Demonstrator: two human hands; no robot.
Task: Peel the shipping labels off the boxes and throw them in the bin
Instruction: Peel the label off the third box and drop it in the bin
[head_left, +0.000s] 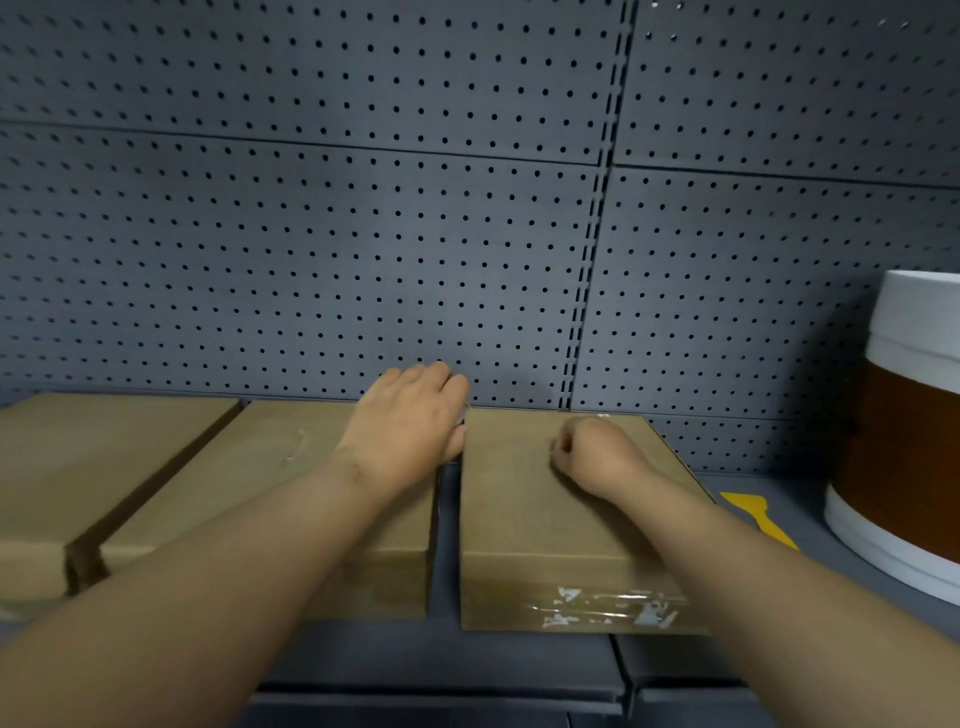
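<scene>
Grey pegboard wall behind a grey shelf (545, 654) with three cardboard boxes, left hand (410, 415) curled over the far left edge of the right box (550, 519), right hand (597, 449) fisted on its top, label scraps (613, 608) on its front, yellow scraper (758, 512) and white-brown bin (904, 431) at right.

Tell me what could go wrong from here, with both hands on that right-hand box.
The left hand grips the far left corner of the right box while the right hand picks at its top; a hard pull could slide the box into the middle box. The front face carries torn label scraps under clear tape, so residue may stay behind. The yellow scraper lies unused; bare fingers may tear the label into bits.
</scene>
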